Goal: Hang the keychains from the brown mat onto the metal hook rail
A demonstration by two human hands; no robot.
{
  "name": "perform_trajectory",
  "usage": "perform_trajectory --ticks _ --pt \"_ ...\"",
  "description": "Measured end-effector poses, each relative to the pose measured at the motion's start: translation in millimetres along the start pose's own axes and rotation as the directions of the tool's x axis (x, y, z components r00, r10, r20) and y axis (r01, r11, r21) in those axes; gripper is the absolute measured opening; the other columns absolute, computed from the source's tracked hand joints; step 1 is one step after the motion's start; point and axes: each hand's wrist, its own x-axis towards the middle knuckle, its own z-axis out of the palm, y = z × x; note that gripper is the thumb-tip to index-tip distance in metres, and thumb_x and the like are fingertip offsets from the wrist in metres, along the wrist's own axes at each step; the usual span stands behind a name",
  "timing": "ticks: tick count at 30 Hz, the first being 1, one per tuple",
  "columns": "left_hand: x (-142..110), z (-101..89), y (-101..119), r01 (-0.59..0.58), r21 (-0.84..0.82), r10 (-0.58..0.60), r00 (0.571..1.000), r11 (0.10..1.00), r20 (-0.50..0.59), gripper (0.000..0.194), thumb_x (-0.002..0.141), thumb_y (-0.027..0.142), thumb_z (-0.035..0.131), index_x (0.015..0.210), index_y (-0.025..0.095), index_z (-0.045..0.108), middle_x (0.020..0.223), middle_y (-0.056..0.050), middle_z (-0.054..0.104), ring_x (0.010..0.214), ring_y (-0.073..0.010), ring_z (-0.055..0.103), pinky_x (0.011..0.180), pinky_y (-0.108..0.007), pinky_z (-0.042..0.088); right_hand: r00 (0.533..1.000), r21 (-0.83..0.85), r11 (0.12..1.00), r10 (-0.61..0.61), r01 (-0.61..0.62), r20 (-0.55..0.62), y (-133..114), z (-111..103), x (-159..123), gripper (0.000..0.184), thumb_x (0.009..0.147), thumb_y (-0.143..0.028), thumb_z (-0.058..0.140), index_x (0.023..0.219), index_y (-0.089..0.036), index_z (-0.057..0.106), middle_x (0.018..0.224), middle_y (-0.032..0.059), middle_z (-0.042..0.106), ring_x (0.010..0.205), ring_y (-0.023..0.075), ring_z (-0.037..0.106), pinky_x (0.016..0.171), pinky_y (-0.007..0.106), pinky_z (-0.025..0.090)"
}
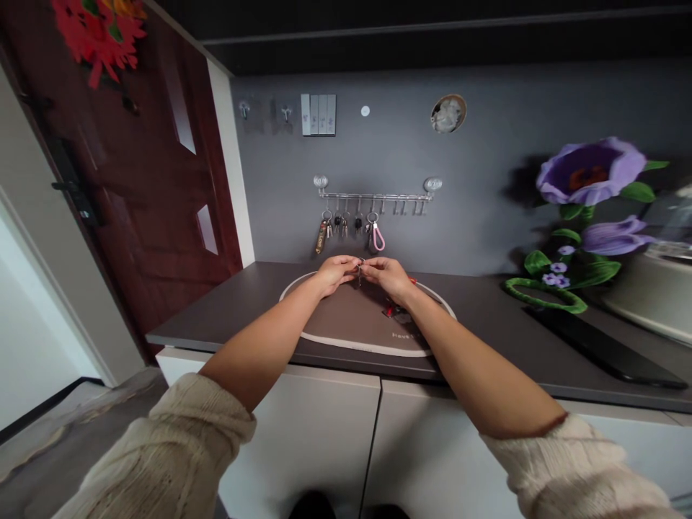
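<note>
My left hand and my right hand meet above the back part of a brown oval mat with a pale rim. Between their fingertips is a small metal key ring, pinched from both sides. A thin metal piece, seemingly a key, hangs below it. Partly hidden by my right forearm, a small red and dark item lies on the mat. Just behind the hands, several sets of keys hang from a wall rail, one with a pink loop strap.
On the right of the dark countertop stand purple plush flowers, a flat black object and a pale rounded container. A dark red door is at left. Overhead runs a black shelf.
</note>
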Motion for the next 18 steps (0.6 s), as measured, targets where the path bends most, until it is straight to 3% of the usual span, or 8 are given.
perform_trajectory --ticks 11,18 --pt "-3.1 3.9 2.1 -0.001 -0.035 0.001 1.0 0.999 0.002 0.014 0.066 0.021 0.064 0.077 0.014 0.062 0.074 -0.004 0.063 0.069 -0.0084 0.057 0.077 -0.029 0.043 0.997 0.115 0.991 -0.066 0.068 -0.027 1.1 -3.0 2.1 0.024 0.056 -0.029 0.069 0.07 -0.012 0.059 0.067 0.0016 0.061 0.06 0.0078 0.055 0.064 0.023 0.047" --pt "1.3 3.2 -3.1 -0.027 -0.026 0.028 1.0 0.999 0.015 0.022 0.06 0.025 0.068 0.08 0.015 0.063 0.076 -0.004 0.063 0.068 -0.009 0.057 0.069 -0.025 0.042 0.995 0.125 0.988 -0.087 0.092 -0.044 -1.1 -3.6 0.9 0.024 0.056 -0.032 0.067 0.069 -0.014 0.058 0.063 0.0002 0.058 0.056 0.0082 0.053 0.061 0.025 0.046"
